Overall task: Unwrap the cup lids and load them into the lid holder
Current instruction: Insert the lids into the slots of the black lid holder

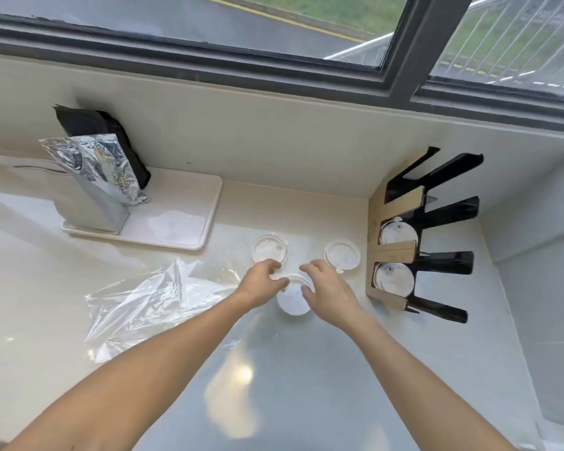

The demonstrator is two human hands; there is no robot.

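Observation:
A short stack of white cup lids (293, 302) stands on the pale counter between my hands. My left hand (263, 281) grips its top edge from the left, and my right hand (326, 289) holds it from the right. Two more lid stacks stand behind: one (269, 249) past my left hand, another (342, 256) past my right hand. The black and wood lid holder (394, 252) stands at the right, with lids in its two near slots (394, 279). The empty clear plastic wrap (150, 299) lies crumpled to the left.
A cream tray (183, 236) at the back left carries a silver foil bag (95, 177) and a black bag (111, 131). A low wall and a window run along the back. The counter ends at a wall on the right.

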